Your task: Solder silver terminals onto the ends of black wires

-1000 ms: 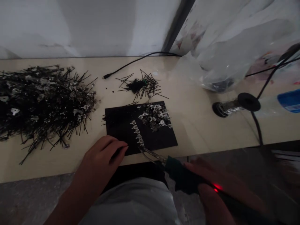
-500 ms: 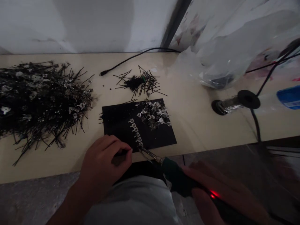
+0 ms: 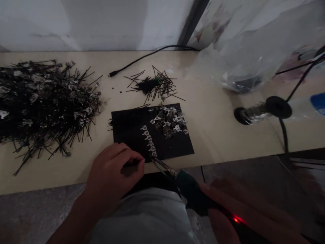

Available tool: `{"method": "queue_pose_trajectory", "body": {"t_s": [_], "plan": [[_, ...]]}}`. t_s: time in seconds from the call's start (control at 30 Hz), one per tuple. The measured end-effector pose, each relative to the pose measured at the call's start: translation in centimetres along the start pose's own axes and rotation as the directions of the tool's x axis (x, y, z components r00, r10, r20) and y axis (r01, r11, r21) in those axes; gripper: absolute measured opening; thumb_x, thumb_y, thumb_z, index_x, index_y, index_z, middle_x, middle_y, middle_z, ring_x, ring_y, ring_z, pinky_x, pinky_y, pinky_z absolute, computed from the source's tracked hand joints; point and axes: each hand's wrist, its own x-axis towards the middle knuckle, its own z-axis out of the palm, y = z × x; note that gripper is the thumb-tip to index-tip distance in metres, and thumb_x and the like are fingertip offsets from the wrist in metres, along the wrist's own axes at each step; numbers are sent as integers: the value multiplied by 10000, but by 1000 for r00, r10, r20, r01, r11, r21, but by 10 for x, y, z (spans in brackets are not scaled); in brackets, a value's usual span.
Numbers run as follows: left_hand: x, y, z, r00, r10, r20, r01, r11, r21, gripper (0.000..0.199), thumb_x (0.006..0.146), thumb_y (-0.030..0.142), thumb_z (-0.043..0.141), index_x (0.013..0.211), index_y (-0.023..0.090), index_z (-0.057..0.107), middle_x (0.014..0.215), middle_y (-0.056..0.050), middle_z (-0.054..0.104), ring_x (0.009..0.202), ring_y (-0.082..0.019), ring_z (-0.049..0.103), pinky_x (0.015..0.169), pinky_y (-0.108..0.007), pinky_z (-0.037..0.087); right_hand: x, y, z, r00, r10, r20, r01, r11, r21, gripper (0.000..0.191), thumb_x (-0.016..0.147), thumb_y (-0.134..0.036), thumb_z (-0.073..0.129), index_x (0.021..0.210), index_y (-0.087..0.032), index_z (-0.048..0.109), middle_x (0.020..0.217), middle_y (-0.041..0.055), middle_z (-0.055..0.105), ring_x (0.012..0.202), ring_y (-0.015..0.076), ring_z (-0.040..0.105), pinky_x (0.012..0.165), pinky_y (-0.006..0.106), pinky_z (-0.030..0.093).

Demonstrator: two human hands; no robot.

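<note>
My right hand (image 3: pixel 236 203) is wrapped round a soldering iron (image 3: pixel 191 193) with a dark green grip and a glowing red light. Its tip meets the lower end of a short row of small metal tabs (image 3: pixel 149 140) on a black mat (image 3: pixel 132 135). Just left of that tip, my left hand (image 3: pixel 114 169) has thumb and forefinger pinched together; what lies between them is too small and dark to make out. A loose heap of metal tabs (image 3: pixel 170 120) sits at the mat's upper right.
At the left is a large tangled pile of black wires with metal tabs (image 3: pixel 48 101). Behind the mat lie short black wires (image 3: pixel 152 84) and a cable (image 3: pixel 142 61). A solder spool (image 3: pixel 261 112) and a clear plastic bag (image 3: pixel 236 64) are on the right.
The whole view has shifted slightly, so the bench things appear a little higher. Both hands and the soldering iron stay in nearly the same place at the row's lower end.
</note>
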Motion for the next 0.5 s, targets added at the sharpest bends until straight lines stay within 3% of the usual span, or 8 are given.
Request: {"method": "queue_pose_trajectory", "body": {"t_s": [0.1, 0.2, 0.37, 0.5], "plan": [[0, 0, 1, 1000, -8, 0, 8, 1000, -4, 136, 968, 192, 636, 867, 225, 722, 820, -9, 695, 766, -166, 662, 700, -289, 524, -7, 9, -5, 994, -57, 92, 65, 994, -88, 534, 886, -243, 711, 1396, -398, 733, 1011, 15, 814, 771, 216, 796, 663, 296, 675], [0, 0, 1, 1000, -7, -6, 7, 1000, 2, 138, 966, 197, 639, 863, 229, 725, 817, -8, 699, 758, -164, 662, 697, -289, 528, -6, 8, -6, 988, -84, 128, 98, 989, -107, 536, 865, -248, 730, 1382, -392, 741, 951, 10, 808, 737, 221, 791, 634, 297, 670], [0, 1, 1, 1000, -3, -3, 3, 1000, 17, 134, 971, 199, 644, 867, 224, 724, 822, -3, 698, 761, -158, 663, 696, -278, 528, 5, -9, 13, 983, 78, -166, -75, 997, 21, 395, 804, -405, 803, 1198, -430, 823, 862, 27, 788, 736, 281, 791, 610, 363, 671], [0, 0, 1, 1000, 9, 1, -9, 1000, 15, 141, 979, 194, 638, 868, 224, 720, 812, -1, 687, 763, -158, 660, 706, -276, 526, 8, -18, 26, 962, 150, -229, -136, 988, 75, 354, 798, -462, 807, 1150, -430, 833, 853, 29, 777, 769, 282, 794, 644, 374, 674]]}}
